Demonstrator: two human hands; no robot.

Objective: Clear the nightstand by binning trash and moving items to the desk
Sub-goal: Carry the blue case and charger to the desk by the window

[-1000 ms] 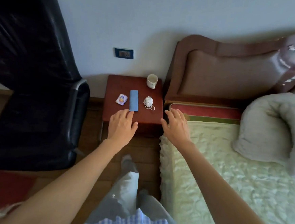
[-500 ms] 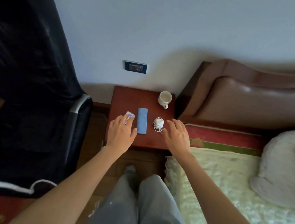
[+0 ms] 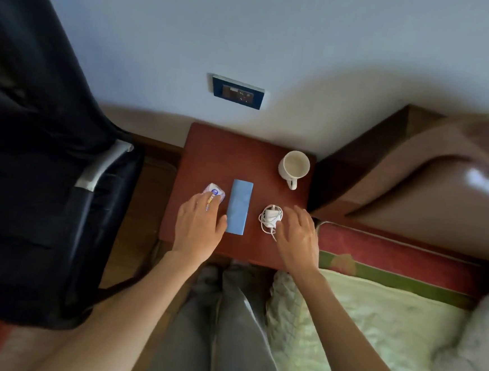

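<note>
Nearby: mug (image 3: 293, 166) | blue pack (image 3: 238, 207) between hands | chair (image 3: 34, 168) left

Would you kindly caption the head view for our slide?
Left hand reaches the small packet, right hand the white charger, on the nightstand.

near half of the small wrapper (image 3: 214, 191) hidden under the fingers of the left hand (image 3: 198, 228); its print too small to read. near edge of the white charger (image 3: 270, 218) and cord covered by the right hand (image 3: 298, 238). front edge of the bench (image 3: 210, 159) masked by both wrists. headboard (image 3: 442, 183) and pillow (image 3: 484, 350) blurred, cut by the right border. black chair (image 3: 34, 168) cut at left.
</note>
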